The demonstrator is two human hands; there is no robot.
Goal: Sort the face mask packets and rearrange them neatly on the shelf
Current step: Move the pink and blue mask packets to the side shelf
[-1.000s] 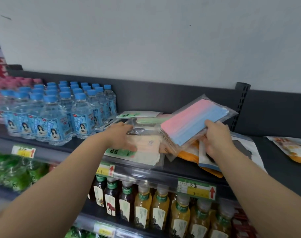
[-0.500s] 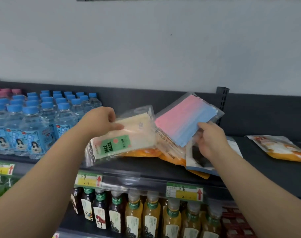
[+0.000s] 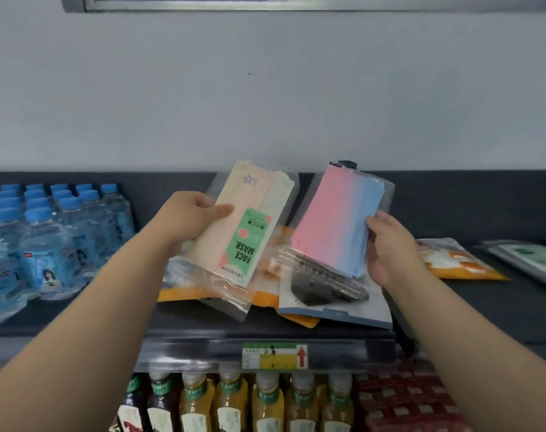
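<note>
L hand (image 3: 189,221): grips cream pkt (image 3: 246,226), held upright
R hand (image 3: 390,244): grips pink-blue pkt (image 3: 337,222)
below hands: orange pkts (image 3: 265,299) on shelf (image 3: 203,325)

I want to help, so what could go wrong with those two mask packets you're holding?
The left hand grips the clear cream-mask packet with the green label by one edge, so it might slip. The right hand holds the clear pink-and-blue mask packet the same way. The orange packets beneath lie near the front edge of the dark shelf; a bump could knock them off.
</note>
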